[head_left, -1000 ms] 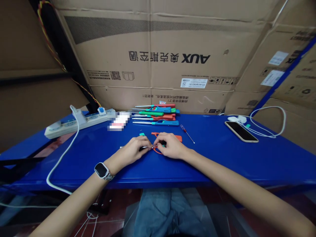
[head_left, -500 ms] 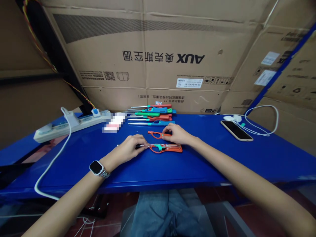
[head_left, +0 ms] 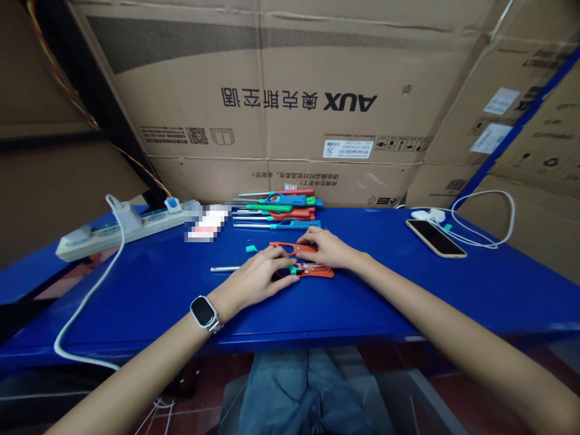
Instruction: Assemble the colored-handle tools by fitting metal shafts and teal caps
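Observation:
An opened utility lighter point(head_left: 317, 272) with an orange shell lies on the blue table, its clear fuel tank and thin wires exposed. Its metal tube point(head_left: 222, 269) points left, passing beneath my left hand. My left hand point(head_left: 259, 277) bends over the lighter's trigger end, thumb on the near side and fingers on the far side, partly covering the teal trigger. Just beyond lies the loose orange shell half point(head_left: 290, 248); the fingers of my right hand point(head_left: 330, 248) close on its right end. A small teal piece point(head_left: 251, 248) rests beyond my left hand.
Several lighters point(head_left: 276, 211) in red, blue and green lie in a pile at the back against cardboard. A power strip point(head_left: 131, 226) with a white cable is at left. A phone point(head_left: 435, 238) and a white charging cable point(head_left: 510, 214) lie at right.
My left hand has moved right, from the tube end onto the trigger area. The metal tube and the small teal piece now show. My right hand stays on the shell half.

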`<state>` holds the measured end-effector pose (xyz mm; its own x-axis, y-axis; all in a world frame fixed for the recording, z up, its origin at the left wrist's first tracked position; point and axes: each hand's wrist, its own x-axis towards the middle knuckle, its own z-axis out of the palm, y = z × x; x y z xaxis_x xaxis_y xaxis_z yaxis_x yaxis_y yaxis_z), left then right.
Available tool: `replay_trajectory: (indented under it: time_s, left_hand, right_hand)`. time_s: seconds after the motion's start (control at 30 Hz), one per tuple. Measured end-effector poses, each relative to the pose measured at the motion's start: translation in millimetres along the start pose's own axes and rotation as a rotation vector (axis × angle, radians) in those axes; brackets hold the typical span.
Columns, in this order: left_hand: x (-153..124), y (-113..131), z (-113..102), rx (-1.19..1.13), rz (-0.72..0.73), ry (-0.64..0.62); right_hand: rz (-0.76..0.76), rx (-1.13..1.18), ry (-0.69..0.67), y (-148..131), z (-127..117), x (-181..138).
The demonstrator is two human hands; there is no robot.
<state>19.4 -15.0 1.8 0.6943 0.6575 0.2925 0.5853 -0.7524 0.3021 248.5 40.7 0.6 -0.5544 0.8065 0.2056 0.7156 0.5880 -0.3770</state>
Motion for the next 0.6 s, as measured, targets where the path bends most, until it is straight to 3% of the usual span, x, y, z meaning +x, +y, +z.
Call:
replay_trajectory:
  time_s: [0.23, 0.6]
  left_hand:
    - [-1.4, -4.7, 12.5, 0.000, 0.009, 0.047]
    - [-2.5, -4.6, 12.9, -0.039, -0.019, 0.083]
  right_hand:
    - [-0.006, 0.009, -0.021, -0.7, -4.1, -2.1]
    - [0.179, 0.022, -0.269, -10.7, -21.2, 16.4]
